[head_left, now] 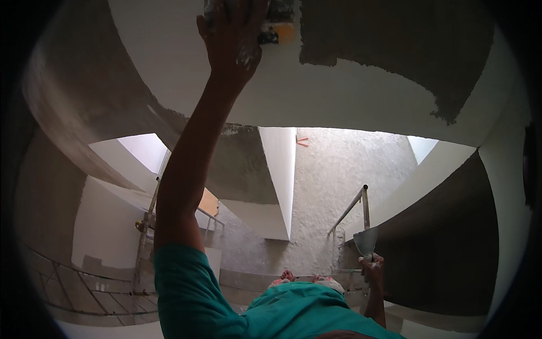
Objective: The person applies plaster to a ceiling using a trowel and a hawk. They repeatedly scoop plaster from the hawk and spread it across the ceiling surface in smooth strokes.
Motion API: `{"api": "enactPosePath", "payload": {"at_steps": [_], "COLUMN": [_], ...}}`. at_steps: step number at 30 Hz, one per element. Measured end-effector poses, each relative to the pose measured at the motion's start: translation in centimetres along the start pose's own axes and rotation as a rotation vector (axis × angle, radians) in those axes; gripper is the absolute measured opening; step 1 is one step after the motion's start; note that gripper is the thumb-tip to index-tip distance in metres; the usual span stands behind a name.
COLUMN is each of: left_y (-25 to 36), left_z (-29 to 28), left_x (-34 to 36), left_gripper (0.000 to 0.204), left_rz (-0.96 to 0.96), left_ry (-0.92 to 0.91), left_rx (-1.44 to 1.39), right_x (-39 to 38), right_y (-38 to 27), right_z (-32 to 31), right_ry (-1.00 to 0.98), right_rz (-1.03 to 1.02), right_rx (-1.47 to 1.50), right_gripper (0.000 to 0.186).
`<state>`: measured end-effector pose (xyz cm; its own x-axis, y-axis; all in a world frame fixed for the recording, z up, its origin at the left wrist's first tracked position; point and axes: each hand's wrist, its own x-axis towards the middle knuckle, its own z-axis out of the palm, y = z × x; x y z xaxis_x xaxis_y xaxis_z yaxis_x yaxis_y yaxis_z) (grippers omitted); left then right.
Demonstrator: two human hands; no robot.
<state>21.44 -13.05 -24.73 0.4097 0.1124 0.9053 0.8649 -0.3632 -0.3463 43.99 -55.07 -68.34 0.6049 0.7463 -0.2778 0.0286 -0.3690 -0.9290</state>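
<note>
My left arm reaches up to the wall, and my left hand (234, 42), dusted with white, is closed on a plastering trowel (285, 33) with black and orange parts. Part of this tool is cut off by the upper edge, and my fingers partly hide it. The trowel is against the wall (271, 85), which has a smooth pale coat beside rough-edged dark grey patches. Low on the right, my right hand (372, 268) grips a putty knife (366, 241) by its handle, its wide grey blade pointing up and away from me.
A metal rail (349, 209) rises beside the putty knife. Scaffold frames (90, 291) stand at the lower left. Far below, beyond a wall opening, lies a dusty floor (344, 164) with small orange strips (302, 141). My feet (287, 276) rest on a narrow platform.
</note>
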Motion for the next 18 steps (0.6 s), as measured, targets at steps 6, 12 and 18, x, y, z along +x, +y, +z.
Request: {"api": "enactPosePath", "payload": {"at_steps": [6,12,18], "left_y": [3.3,5.8,4.8], "left_z": [3.3,6.2,2.2], "left_x": [-8.9,-20.1,-26.6], "left_gripper": [0.083,0.077,0.083], "left_rz": [-0.06,-0.104,-0.076], "left_ry": [-0.091,-0.196,-0.475], "left_rx": [-0.04,-0.152,-0.253], "right_x": [-0.6,0.2,0.4], "right_y": [-0.6,1.0,0.2], "right_z": [-0.9,-1.2,-1.3], "right_ry": [0.003,-0.036,-0.057], "right_rz": [0.004,-0.03,-0.004], "right_rx": [0.005,0.027,0.013], "right_gripper": [0.02,0.021,0.016]}}
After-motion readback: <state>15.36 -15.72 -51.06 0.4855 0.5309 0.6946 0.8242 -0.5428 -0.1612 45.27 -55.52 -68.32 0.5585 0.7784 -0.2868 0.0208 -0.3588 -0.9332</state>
